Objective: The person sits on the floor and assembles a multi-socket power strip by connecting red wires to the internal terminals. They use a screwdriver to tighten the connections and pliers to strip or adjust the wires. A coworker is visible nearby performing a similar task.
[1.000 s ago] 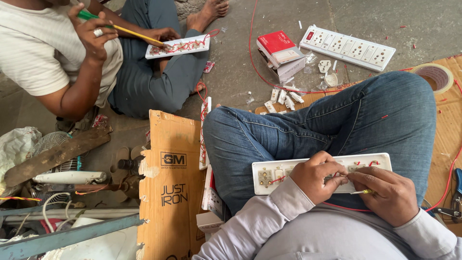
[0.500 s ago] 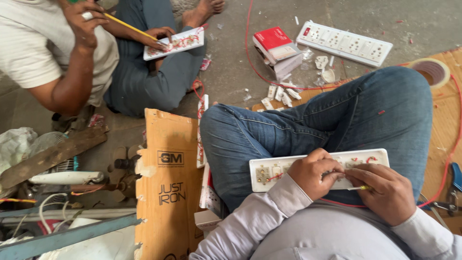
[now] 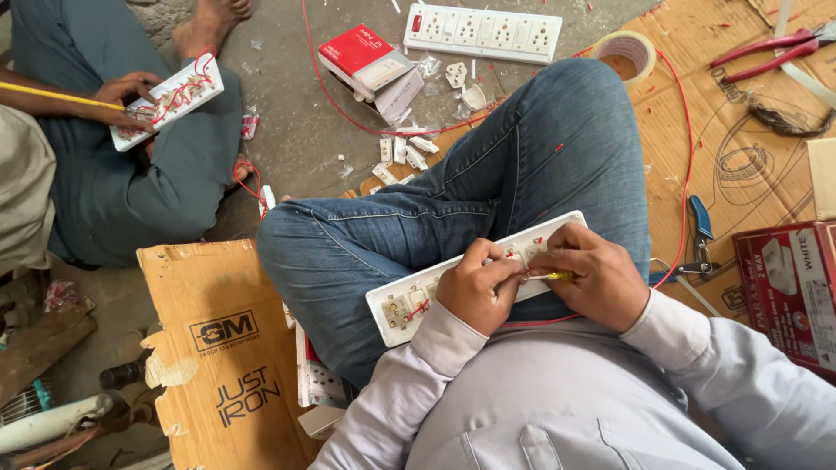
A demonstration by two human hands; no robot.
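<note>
Two hands meet over the white switch board (image 3: 409, 300) resting on the lap: left hand (image 3: 475, 296) clamps its middle, right hand (image 3: 601, 278) pinches a yellow screwdriver (image 3: 553, 277), best kept square to the screw.

Head camera — looking steeply down, close over the lap.

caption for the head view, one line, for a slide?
Seated cross-legged, left hand steadies a white switch board on the lap while right hand works a yellow-handled screwdriver.
</note>
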